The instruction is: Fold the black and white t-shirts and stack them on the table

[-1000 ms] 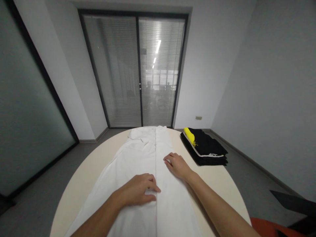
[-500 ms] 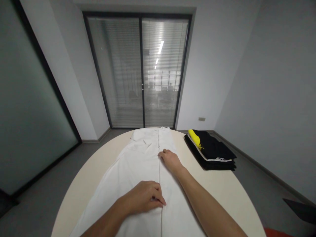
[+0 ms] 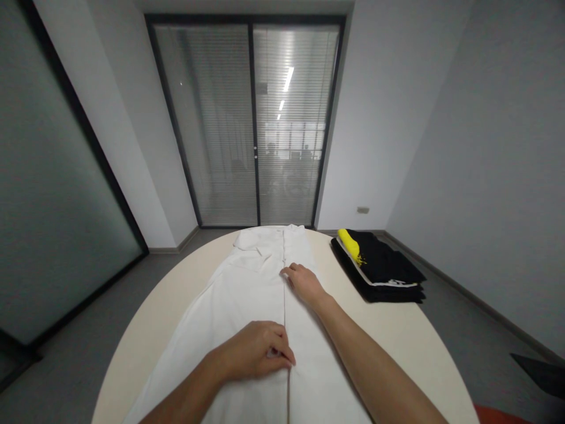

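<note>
Lying under both hands, white garment (image 3: 247,288): left hand (image 3: 256,350) pinching its seam, right hand (image 3: 304,282) pressing flat.

Both bare forearms are reaching up from the bottom of the frame. The left hand (image 3: 256,351) is lying palm down at lower centre, fingers curled and fingertips pressing down. The right hand (image 3: 303,282) is stretching farther out, just above centre, palm down with fingers loosely extended, its forearm running diagonally from the lower right.

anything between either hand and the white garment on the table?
Nothing visible. The left hand and right hand both rest directly on the long white cloth garment, beside its centre seam.
</note>
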Motion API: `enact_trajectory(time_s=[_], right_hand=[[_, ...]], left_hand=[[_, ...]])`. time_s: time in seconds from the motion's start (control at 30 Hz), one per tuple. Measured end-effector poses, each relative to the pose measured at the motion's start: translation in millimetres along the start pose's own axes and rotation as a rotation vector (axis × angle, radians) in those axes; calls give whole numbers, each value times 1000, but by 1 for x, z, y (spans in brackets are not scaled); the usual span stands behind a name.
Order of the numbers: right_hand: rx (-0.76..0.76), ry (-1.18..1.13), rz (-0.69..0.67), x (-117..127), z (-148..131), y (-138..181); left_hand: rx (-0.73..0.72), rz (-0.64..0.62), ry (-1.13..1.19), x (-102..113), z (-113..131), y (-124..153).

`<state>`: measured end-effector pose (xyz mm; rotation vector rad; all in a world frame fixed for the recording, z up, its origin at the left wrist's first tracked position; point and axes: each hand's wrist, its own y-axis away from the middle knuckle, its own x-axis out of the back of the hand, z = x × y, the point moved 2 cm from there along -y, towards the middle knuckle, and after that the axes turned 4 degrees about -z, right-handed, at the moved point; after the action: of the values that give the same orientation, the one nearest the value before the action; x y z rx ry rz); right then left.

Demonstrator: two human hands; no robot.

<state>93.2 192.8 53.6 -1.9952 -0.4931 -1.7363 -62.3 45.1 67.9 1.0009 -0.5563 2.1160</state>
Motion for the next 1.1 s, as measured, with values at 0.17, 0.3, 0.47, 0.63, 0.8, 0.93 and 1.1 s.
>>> enact_trajectory(time_s=[0.17, 0.3, 0.47, 0.63, 0.8, 0.93, 1.1], right_hand=[[-17, 31, -23, 0, 2, -2], [-49, 18, -25, 4, 5, -6], [-61, -35, 15, 7, 7, -8], [-64, -46, -7, -1, 8, -7], [-4, -86, 13, -7, 10, -5], [31, -135, 7, -8, 12, -4], [-1, -121, 111, -15, 9, -1]], left_hand=[[7, -28, -23, -3, -2, -1], [0, -24, -22, -3, -1, 0], [-13, 0, 32, 2, 0, 1], [-15, -4, 27, 2, -3, 3], [20, -24, -56, -2, -2, 4], [-26, 21, -62, -5, 5, 4], [-64, -44, -122, -12, 9, 2]])
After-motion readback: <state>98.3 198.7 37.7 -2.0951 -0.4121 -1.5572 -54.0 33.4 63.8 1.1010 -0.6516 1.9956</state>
